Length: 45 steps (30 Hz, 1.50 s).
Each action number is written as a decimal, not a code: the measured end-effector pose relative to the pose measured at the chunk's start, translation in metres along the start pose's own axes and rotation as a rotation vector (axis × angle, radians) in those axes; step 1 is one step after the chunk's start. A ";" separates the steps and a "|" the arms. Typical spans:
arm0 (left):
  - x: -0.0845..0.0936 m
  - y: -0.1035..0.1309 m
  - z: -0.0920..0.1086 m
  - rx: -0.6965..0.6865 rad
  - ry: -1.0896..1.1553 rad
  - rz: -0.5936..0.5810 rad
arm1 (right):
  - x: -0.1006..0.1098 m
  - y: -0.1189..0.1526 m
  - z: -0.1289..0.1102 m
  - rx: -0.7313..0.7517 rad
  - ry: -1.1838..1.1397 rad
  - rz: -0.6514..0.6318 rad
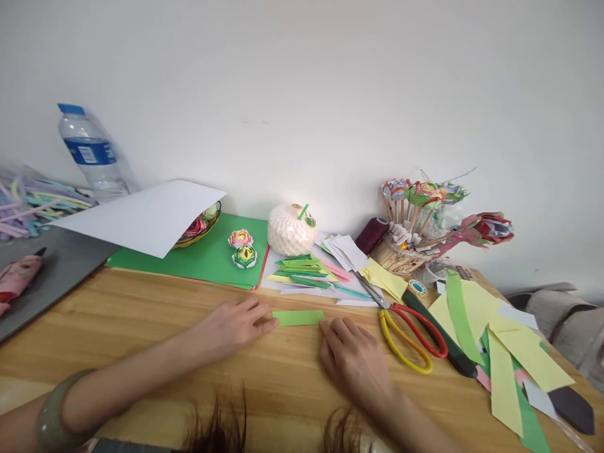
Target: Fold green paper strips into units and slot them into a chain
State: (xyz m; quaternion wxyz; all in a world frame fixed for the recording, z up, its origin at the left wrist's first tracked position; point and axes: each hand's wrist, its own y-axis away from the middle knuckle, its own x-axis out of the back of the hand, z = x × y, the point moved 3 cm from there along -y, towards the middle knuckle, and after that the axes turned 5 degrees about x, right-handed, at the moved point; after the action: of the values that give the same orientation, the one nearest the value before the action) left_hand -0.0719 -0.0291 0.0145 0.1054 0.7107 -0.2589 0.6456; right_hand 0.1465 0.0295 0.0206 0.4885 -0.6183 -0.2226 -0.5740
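A short light-green paper strip (pixel 298 318) lies flat and level on the wooden table between my hands. My left hand (pixel 238 324) pinches its left end, thumb and forefinger at the edge. My right hand (pixel 352 352) is closed with its fingers curled, its fingertips on the strip's right end. Just behind the strip sits a pile of folded green paper pieces (pixel 304 267) on white sheets. Scissors (pixel 410 333) with one red and one yellow handle lie to the right of my right hand.
Two small folded-paper flowers (pixel 244 256) stand on green card (pixel 212 274). Behind are a white textured ball (pixel 290 229), a water bottle (pixel 92 154) and paper flowers (pixel 427 195) in a basket. Loose paper pieces (pixel 507 377) cover the right side. A pink glue-gun-like tool (pixel 19 280) lies far left.
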 end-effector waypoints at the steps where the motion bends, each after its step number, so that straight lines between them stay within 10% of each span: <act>1: 0.001 -0.003 0.000 -0.011 0.017 0.011 | 0.001 -0.002 -0.002 0.000 0.004 0.002; 10: 0.005 -0.029 0.010 -0.136 0.032 0.124 | 0.003 -0.025 -0.022 0.143 -0.224 -0.193; 45: 0.003 -0.015 -0.005 0.028 0.390 0.128 | -0.003 -0.010 0.036 -0.112 -0.352 -0.094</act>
State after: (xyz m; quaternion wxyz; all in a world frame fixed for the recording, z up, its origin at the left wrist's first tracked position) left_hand -0.0683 -0.0147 0.0209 0.1026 0.5558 -0.2693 0.7798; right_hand 0.1550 0.0660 0.0260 0.3797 -0.7243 -0.3009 -0.4906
